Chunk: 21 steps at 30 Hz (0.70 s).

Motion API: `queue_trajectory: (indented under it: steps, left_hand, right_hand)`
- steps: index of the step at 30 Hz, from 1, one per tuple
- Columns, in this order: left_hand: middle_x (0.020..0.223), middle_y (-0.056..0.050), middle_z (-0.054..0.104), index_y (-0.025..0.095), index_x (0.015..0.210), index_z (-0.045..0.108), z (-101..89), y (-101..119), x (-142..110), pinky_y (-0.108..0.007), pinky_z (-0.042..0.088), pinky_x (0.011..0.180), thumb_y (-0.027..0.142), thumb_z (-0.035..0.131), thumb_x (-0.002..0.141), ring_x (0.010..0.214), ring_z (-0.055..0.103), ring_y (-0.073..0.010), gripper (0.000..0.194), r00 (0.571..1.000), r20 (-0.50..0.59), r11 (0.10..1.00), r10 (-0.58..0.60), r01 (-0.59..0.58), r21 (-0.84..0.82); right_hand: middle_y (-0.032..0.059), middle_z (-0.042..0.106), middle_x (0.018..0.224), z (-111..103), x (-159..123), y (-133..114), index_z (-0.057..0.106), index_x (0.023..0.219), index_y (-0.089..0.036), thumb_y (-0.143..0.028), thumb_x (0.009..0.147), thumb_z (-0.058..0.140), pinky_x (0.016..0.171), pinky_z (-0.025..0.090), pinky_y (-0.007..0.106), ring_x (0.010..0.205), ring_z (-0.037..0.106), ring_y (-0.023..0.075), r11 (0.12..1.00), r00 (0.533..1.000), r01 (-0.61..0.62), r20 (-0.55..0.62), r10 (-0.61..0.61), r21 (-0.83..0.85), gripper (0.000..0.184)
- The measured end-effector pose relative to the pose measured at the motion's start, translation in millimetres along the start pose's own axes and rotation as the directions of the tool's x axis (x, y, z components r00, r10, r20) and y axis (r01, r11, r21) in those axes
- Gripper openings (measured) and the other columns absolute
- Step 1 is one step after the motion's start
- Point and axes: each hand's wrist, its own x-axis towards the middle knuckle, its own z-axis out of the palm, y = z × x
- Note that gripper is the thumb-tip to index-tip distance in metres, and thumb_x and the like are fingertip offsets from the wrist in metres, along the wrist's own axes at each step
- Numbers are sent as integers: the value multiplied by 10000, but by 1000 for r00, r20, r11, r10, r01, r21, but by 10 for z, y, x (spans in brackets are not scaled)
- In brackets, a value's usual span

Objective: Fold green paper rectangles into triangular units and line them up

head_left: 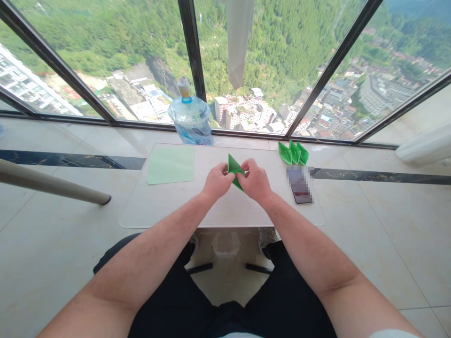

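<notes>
Above the middle of the small white table, a folded green paper piece (233, 164) is held between both of my hands. Its pointed upper flap stands up and a lower corner slants down to the right. My left hand (217, 181) pinches its left side, thumb laid on the front. On the right side, my right hand (256, 179) grips it with thumb and curled fingers. Both thumbs come close together at the centre fold. Some fingertips are hidden behind the paper.
Light green paper sheets (171, 165) lie at the table's (169, 206) left. Several folded green paper pieces (293, 153) stand at the back right, above a phone (299, 185). A large water bottle (191, 117) is behind the table, by the window. A pole (52, 183) is at left.
</notes>
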Motion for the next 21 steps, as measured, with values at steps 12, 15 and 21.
queue_trajectory:
  steps: [12, 15, 21]
  left_hand:
    - [725, 6, 742, 197, 812, 794, -49, 41, 2, -235, 452, 656, 259, 578, 768, 702, 629, -159, 229, 997, -73, 929, 37, -8, 371]
    - [845, -5, 785, 215, 913, 815, -48, 2, 12, -250, 488, 728, 246, 619, 739, 801, 683, -187, 264, 993, -108, 950, 44, -7, 313]
    - [888, -39, 791, 194, 940, 815, -58, -27, 31, -310, 518, 776, 217, 649, 698, 857, 704, -242, 294, 978, -204, 988, 42, -10, 156]
  right_hand:
    - [50, 778, 898, -87, 57, -62, 722, 1116, -234, -237, 879, 504, 762, 494, 296, 831, 704, 223, 990, 987, -109, 106, 118, -87, 322]
    - [56, 784, 1067, -74, 48, -31, 717, 1229, -225, -187, 878, 489, 873, 524, 301, 955, 720, 218, 998, 988, -64, 140, 66, -19, 420]
    - [2, 769, 1147, -17, 6, 20, 705, 1282, -269, -107, 838, 455, 906, 557, 308, 991, 729, 201, 991, 996, 53, 64, -61, 120, 534]
